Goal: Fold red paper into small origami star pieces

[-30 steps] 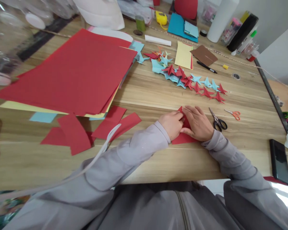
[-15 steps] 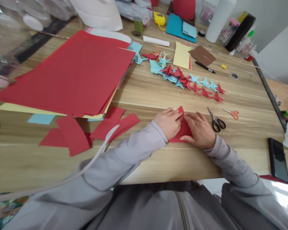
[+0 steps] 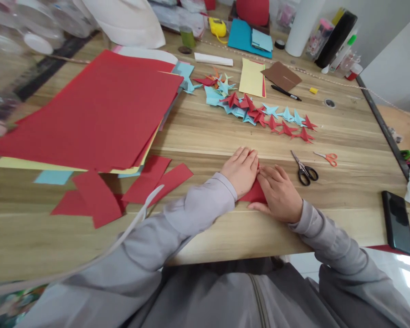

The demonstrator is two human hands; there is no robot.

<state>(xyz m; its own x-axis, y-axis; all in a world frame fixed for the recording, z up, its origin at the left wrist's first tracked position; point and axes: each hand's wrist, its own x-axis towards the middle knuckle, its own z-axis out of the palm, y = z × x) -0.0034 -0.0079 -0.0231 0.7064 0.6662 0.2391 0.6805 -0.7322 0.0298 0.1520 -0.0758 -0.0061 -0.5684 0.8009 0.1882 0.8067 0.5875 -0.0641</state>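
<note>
A piece of folded red paper lies on the wooden table in front of me, mostly covered by my hands. My left hand rests flat over its upper left part, fingers stretched out. From the right, my right hand presses on the paper with fingers extended and thumb apart along the lower edge. The fingertips of both hands meet near the top of the paper. Black-handled scissors lie just right of my right hand, beside small orange-handled scissors. Beyond my hands are rows of red and blue folded paper cranes.
Large red sheets are stacked at the left, with cut red strips in front. A white cable crosses my left sleeve. Farther back are yellow paper, a black pen and a tape measure. A phone lies at the right.
My left hand has flattened and its fingers now reach over the paper's top point. My right hand has shifted slightly down. The view has moved slightly.
</note>
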